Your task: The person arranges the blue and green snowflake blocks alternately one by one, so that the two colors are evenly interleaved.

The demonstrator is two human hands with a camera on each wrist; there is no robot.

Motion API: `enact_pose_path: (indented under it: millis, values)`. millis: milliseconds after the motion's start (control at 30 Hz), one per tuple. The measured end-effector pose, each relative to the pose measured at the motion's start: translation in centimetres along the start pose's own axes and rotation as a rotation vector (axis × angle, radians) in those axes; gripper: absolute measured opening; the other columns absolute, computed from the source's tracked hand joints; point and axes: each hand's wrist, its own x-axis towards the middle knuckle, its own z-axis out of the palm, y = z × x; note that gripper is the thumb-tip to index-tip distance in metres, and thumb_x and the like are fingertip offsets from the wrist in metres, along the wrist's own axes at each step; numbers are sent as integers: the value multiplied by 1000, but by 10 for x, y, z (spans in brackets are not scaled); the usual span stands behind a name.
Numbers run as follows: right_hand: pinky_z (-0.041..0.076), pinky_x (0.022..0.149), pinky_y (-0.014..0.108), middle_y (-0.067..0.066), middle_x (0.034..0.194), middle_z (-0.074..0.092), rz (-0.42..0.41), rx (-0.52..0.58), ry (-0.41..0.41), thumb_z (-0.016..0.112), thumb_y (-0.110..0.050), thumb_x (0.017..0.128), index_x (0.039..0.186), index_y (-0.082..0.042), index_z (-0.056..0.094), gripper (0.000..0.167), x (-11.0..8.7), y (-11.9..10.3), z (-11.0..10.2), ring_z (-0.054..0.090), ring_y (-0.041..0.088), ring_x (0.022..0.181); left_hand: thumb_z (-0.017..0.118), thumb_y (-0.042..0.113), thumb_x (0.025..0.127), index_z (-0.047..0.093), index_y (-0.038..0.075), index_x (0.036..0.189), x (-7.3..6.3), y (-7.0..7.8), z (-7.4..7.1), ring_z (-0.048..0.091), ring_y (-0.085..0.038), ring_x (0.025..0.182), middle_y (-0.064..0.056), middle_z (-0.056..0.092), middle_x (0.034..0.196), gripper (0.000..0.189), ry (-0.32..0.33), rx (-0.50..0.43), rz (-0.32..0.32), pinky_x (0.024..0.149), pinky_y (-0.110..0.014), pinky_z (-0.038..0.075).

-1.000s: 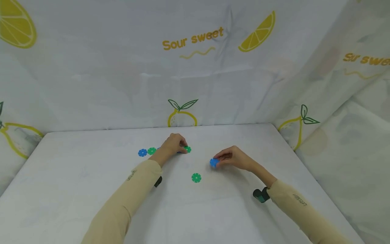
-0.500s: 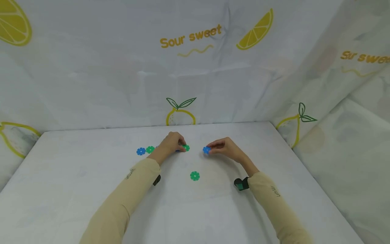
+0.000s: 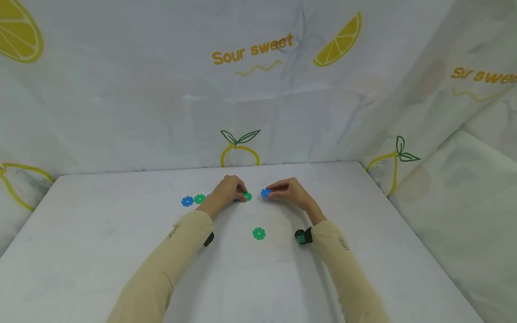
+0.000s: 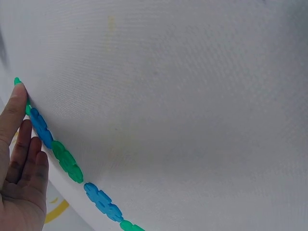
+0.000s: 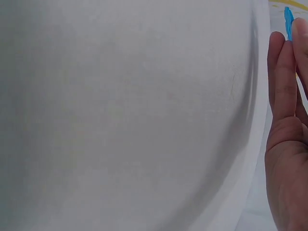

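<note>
Near the far side of the white table my left hand pinches a green notched disc, the right end of a row of interlocking discs. Under that hand the row's middle is hidden in the head view; a blue disc and a green disc show left of it. In the left wrist view, a blue disc and a green one follow the pinched piece. My right hand holds a blue notched disc between thumb and fingers, a short gap right of the row.
A loose green disc lies on the white table nearer to me, between the forearms. Behind the table hangs a white lemon-print cloth, which also covers the right side. Dark wrist cameras hang below both sleeves.
My right hand has carried the blue disc left and farther away from me, close to the row's green end. The left hand stays in place with its grip on the green disc.
</note>
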Motion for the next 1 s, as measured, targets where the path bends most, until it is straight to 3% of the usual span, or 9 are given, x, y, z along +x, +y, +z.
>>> enact_pose_path:
  millis: [267, 533, 1000]
  values:
    - [46, 97, 36, 8, 104, 72, 32, -11, 36, 75, -14, 83, 108, -2, 72, 28, 7, 2, 11, 63, 21, 105, 79, 10, 78, 74, 5, 96, 2, 0, 3, 58, -22, 103, -6, 68, 99, 19, -2, 3, -13, 95, -35, 45]
    - [46, 96, 37, 10, 103, 72, 42, -67, 22, 75, -13, 83, 107, 0, 72, 27, 12, -9, 19, 64, 22, 103, 79, 10, 78, 74, 6, 96, 4, -1, 3, 59, -21, 103, -6, 69, 99, 19, 1, 10, -26, 94, -35, 46]
    - [51, 78, 25, 9, 101, 72, 78, -221, -17, 78, -13, 80, 104, -1, 74, 27, 24, -18, 23, 65, 14, 86, 80, 11, 77, 74, 5, 96, 1, 1, 1, 62, -22, 103, -6, 71, 98, 21, 9, 40, 1, 93, -35, 47]
